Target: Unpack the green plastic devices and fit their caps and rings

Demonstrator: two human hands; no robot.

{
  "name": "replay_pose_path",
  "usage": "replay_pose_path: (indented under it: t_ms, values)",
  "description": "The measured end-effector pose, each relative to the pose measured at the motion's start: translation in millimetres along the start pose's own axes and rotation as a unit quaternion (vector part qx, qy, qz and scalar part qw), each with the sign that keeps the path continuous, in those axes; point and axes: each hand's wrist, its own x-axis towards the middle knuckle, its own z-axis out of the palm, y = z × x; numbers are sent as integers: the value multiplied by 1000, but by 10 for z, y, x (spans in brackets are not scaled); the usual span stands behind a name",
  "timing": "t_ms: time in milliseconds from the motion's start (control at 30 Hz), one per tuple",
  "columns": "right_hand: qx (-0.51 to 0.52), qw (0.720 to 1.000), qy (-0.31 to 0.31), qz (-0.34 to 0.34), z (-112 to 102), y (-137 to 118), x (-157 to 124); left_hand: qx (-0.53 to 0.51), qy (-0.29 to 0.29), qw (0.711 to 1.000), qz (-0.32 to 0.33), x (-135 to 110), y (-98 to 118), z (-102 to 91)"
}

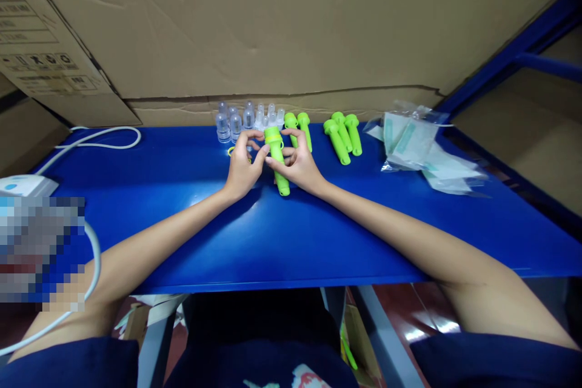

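Note:
A lime-green plastic piece shaped like a small flashlight [280, 183] is held over the middle of the blue table, its wide collared end pointing away from me and its narrow end toward me. My left hand [245, 167] closes on the collar side with thumb and fingertips. From the other side my right hand [302, 165] pinches the body below the collar, thumb on top. A small yellow ring [231, 151] shows partly beside my left fingers. Just behind my hands stand clear plastic bottle-shaped parts [235, 126] and smaller whitish caps [271, 116].
More green flashlight-shaped pieces [342, 144] lie to the right on the blue table [273, 248]. Clear bags with white and teal sheets [409, 136] rest farther right. A white cable [95, 254] and a white device [25, 187] are at left; cardboard [273, 30] walls the back.

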Motion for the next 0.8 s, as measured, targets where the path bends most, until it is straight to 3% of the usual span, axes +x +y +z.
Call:
replay_pose_path:
  t_ms: [333,800]
  values:
    - [48,997,-56,14,-27,73,6,21,-16,999,34,8,20,-49]
    - [44,998,-48,4,-16,82,-2,12,-18,1000,17,2,2,-31]
